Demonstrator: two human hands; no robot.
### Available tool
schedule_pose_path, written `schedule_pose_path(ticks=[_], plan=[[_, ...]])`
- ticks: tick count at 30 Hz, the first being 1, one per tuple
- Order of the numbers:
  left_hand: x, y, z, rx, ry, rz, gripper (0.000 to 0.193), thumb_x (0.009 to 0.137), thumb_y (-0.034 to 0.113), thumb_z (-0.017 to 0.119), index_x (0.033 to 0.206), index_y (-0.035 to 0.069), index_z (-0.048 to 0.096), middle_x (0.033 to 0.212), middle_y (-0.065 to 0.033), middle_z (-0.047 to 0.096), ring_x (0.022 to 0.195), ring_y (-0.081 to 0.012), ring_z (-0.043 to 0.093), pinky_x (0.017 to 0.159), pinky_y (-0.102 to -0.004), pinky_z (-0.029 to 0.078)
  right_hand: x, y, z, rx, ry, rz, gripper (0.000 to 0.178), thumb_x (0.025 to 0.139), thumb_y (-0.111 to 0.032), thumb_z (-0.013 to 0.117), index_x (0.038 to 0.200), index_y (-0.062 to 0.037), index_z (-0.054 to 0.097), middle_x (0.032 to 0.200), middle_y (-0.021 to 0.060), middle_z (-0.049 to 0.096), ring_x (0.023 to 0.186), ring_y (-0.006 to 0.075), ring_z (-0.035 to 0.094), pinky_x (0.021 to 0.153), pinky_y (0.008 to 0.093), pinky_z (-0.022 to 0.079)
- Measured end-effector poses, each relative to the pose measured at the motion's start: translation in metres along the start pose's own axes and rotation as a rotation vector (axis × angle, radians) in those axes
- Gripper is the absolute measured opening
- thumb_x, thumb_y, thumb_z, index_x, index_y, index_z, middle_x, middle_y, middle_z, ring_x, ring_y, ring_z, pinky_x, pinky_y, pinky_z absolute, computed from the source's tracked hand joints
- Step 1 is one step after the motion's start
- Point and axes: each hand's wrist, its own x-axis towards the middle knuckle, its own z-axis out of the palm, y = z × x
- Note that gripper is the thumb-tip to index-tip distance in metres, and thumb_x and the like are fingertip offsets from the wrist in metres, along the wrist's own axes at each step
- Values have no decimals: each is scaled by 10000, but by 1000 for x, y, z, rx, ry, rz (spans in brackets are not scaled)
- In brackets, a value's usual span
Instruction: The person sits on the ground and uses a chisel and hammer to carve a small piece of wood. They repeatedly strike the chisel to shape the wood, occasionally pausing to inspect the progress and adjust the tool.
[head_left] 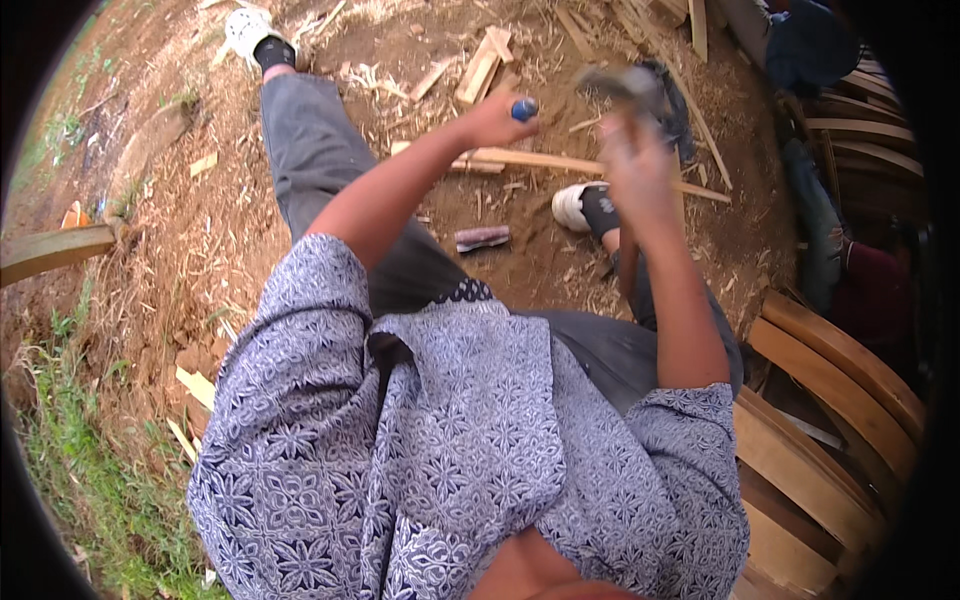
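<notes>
My left hand [492, 124] is closed around a tool with a blue handle [524, 108]. Only the handle's round end shows; its lower part is hidden by the fist. To the right, my raised right hand [640, 170] grips a hammer [622, 86], smeared by motion. Its metal head is above the fist, and the wooden handle runs down below it. A long pale strip of wood [545, 160] lies beneath both hands, across the ground between my feet. Nearer to me, a small pinkish-brown block [482, 238] rests on the soil.
Wood offcuts [484, 68] and shavings litter the brown dirt ahead. Curved wooden pieces [830, 375] are stacked at the right. Another person in a dark blue cap [812, 44] is at the upper right. A wooden beam [55, 252] juts in from the left, above grass [90, 470].
</notes>
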Motion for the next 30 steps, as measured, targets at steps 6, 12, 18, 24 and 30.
schedule_pose_path(ticks=[6,12,18,24,30], plan=[[-2,17,15,-21,-75,64,210,898,215,637,790,49,568,641,-23,506,612,-138,477,603,-344,413,7,34,3,68,331,-497,326,1057,-366,509,1117,-45,498,765,31,553,559,72,495,471,254,424],[-4,4,13,83,-32,29,202,890,222,651,807,54,575,656,-33,523,633,-151,515,621,-350,426,-2,-25,-21,345,181,-84,293,1049,-340,531,1067,-47,544,752,-8,546,582,68,506,492,251,423],[-5,19,4,44,-75,20,220,897,242,663,822,53,579,677,-42,535,650,-154,513,635,-348,432,8,30,5,-76,72,-194,301,1055,-317,518,1053,-19,560,762,15,540,630,86,539,554,231,443],[0,7,12,52,-73,47,215,909,244,662,838,56,586,689,-31,547,651,-136,511,635,-343,435,-6,-2,11,462,315,-240,370,1012,-334,576,1067,33,573,850,93,637,765,210,625,731,382,508],[3,3,-1,13,-13,30,205,922,242,658,830,68,599,690,-4,555,642,-131,521,622,-330,437,-2,47,41,172,65,113,375,1008,-347,573,1127,9,574,849,132,656,770,280,647,739,409,514]])
